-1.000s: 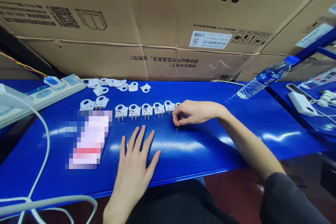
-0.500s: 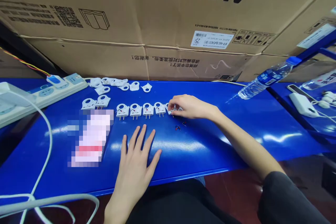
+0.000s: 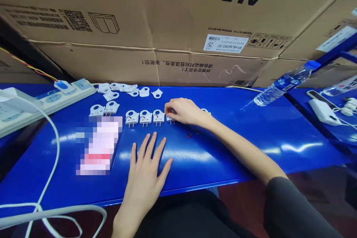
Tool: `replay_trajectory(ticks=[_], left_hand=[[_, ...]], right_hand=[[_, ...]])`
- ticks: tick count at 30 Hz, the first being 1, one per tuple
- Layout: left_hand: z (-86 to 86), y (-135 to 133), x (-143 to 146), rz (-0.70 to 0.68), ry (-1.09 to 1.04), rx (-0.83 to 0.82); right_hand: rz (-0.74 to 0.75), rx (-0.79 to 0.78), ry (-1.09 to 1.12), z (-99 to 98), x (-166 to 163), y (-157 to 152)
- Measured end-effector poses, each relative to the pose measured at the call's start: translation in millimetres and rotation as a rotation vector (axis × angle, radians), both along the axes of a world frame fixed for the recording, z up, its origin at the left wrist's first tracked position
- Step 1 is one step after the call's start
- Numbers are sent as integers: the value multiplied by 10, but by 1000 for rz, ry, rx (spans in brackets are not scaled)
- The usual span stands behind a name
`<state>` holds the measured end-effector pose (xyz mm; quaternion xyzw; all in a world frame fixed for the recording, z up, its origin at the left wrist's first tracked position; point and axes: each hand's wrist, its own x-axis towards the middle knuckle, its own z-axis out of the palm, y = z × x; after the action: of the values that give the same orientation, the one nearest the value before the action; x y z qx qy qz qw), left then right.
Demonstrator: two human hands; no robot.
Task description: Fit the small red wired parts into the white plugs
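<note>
My left hand point(image 3: 145, 178) lies flat on the blue table with its fingers spread, touching no part. My right hand point(image 3: 185, 111) is curled over a white two-pin plug housing point(image 3: 170, 120), fingertips closed on it; the hand covers most of this piece. To its left, three similar plug housings point(image 3: 145, 118) stand in a row, pins toward me, small dark and red bits showing on them. Another white piece point(image 3: 205, 111) peeks out behind my right wrist. Tiny red-and-black wired parts point(image 3: 189, 135) lie on the table below the right hand.
White ringed covers point(image 3: 144, 92) lie along the back, before a large cardboard box point(image 3: 173, 18). Two more housings point(image 3: 111, 108) sit by a blurred pink item point(image 3: 102, 141). On the left are a power strip point(image 3: 52, 98) and white cable point(image 3: 57, 145); a water bottle point(image 3: 281, 84) leans right.
My right hand has moved left along the row, from the fifth housing to the fourth. A white piece now shows behind the right wrist. The left hand stays flat in place.
</note>
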<state>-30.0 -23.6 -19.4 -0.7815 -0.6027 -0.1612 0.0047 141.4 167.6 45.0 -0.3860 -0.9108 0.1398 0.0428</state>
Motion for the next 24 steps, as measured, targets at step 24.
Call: replay_trajectory(ticks=[24], left_hand=[[2,1,4,4,-12,5]], right_hand=[[6,-174,96,178,139,63]])
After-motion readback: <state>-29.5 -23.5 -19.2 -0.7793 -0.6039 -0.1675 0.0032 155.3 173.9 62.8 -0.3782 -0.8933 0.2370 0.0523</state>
